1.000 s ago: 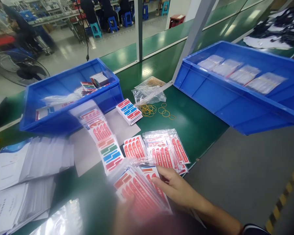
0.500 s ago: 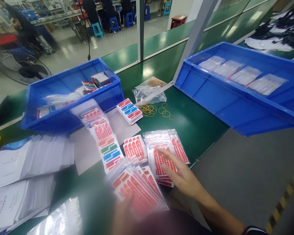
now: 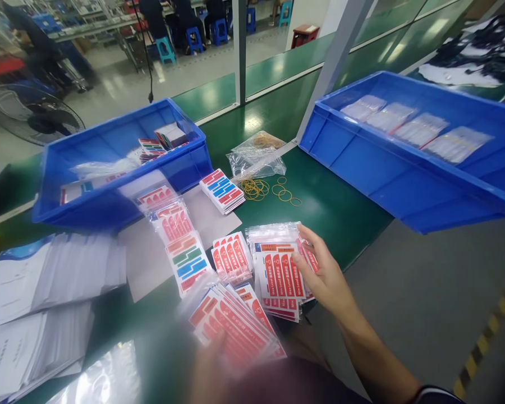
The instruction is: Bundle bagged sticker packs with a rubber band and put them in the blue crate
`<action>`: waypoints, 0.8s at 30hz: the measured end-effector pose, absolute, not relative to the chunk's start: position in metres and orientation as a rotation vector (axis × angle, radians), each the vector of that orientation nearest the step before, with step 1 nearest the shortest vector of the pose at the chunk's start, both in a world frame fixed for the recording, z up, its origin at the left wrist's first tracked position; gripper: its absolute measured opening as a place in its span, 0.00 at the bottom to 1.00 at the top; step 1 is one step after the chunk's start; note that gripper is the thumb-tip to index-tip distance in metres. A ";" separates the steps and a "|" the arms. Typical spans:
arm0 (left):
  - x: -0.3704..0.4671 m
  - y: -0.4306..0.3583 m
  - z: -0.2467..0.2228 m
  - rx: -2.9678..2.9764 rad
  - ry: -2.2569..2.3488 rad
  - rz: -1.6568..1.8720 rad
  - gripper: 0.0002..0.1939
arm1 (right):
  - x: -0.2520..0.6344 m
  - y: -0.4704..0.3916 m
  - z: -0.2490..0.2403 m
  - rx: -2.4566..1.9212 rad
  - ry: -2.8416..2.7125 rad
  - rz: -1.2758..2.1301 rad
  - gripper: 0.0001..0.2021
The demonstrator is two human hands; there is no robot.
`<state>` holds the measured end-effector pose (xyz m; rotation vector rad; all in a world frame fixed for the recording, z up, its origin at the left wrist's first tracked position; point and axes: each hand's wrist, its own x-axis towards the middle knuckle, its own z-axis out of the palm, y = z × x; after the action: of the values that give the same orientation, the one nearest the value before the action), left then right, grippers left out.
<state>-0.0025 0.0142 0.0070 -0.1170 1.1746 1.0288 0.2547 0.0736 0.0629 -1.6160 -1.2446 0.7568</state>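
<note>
My left hand (image 3: 212,359), blurred at the bottom, has its thumb over a fanned bunch of clear bags of red labels (image 3: 238,328) and grips it. To its right lies a pile of bagged red labels (image 3: 278,275). My right hand (image 3: 326,278) is at the right side of this pile, thumb on top and fingers curled round the upper right edge of a bag. Between the two bunches sits a smaller stack of red label cards (image 3: 232,255). A row of overlapping bagged label sheets (image 3: 187,261) runs up to the left.
Blue bins stand at back left (image 3: 122,196) and right (image 3: 362,163). Rubber bands (image 3: 255,189), a plastic bag (image 3: 256,157) and a stack of colored cards (image 3: 222,191) lie mid-table. White booklets (image 3: 84,264) fill the left. The green table's edge (image 3: 362,252) is at right.
My right hand has moved up and right from over the pile to its upper right edge, closing on a bag there. My left hand still holds its fanned bunch.
</note>
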 end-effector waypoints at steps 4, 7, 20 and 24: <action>0.000 0.012 0.010 -0.094 1.170 1.041 0.29 | 0.226 0.059 0.058 -1.511 -1.513 1.027 0.19; 0.002 0.011 0.014 -0.074 1.162 1.040 0.29 | 0.209 0.050 0.061 -1.382 -1.593 1.336 0.14; -0.001 0.013 0.016 -0.078 1.159 1.065 0.29 | 0.237 0.066 0.064 -1.558 -1.359 0.814 0.26; 0.006 0.012 0.020 -0.065 1.143 1.047 0.29 | 0.211 0.052 0.064 -1.307 -1.582 1.315 0.14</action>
<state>0.0056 0.0124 0.0203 -0.0652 1.1435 1.0467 0.2114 0.0518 0.0644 -1.3071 -1.5823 1.3149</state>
